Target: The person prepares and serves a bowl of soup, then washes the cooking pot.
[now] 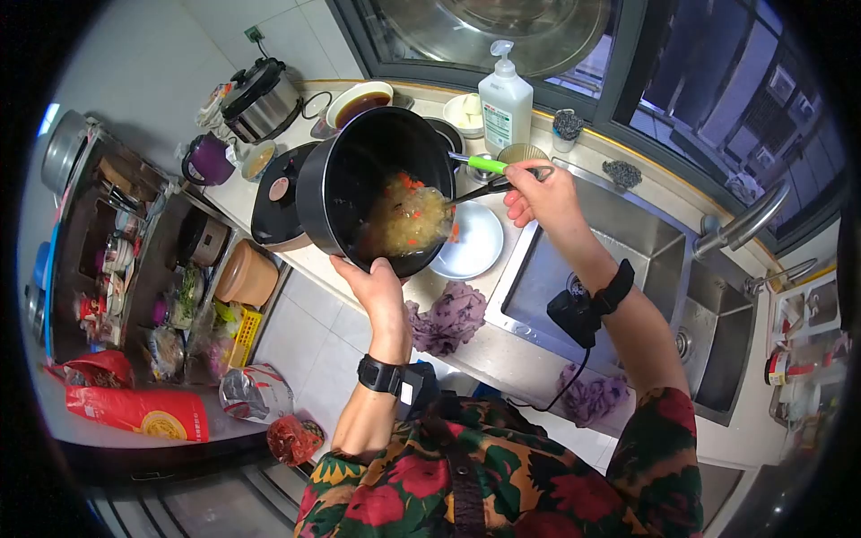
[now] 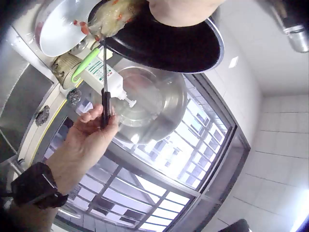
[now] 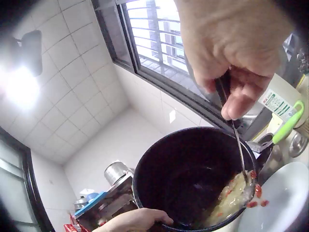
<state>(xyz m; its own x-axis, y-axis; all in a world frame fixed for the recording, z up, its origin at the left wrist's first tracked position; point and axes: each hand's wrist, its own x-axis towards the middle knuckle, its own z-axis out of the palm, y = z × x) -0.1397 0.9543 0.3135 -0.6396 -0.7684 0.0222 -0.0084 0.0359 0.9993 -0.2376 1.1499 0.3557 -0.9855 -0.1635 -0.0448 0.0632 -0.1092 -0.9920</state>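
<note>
My left hand [image 1: 375, 291] holds the black pot [image 1: 345, 202] from below by its wall, tilted so its mouth faces right. Pale, lumpy food [image 1: 405, 220] with red-orange bits lies at the pot's lower rim. The fingers of my right hand [image 1: 543, 195] grip the dark handle of a metal utensil [image 3: 240, 150], whose far end is in the food at the rim. Beneath the rim is a white bowl [image 1: 475, 240]; red bits show at its near edge in the right wrist view. The bowl's inside is partly hidden by the pot.
A white pump bottle [image 1: 505, 103] stands behind, near a green-handled tool [image 1: 487, 165]. On the right is the sink [image 1: 574, 296]; purple cloths [image 1: 448, 316] lie along the counter's front. A bowl of dark liquid [image 1: 360, 100] and a pressure cooker [image 1: 260, 100] stand at the back left.
</note>
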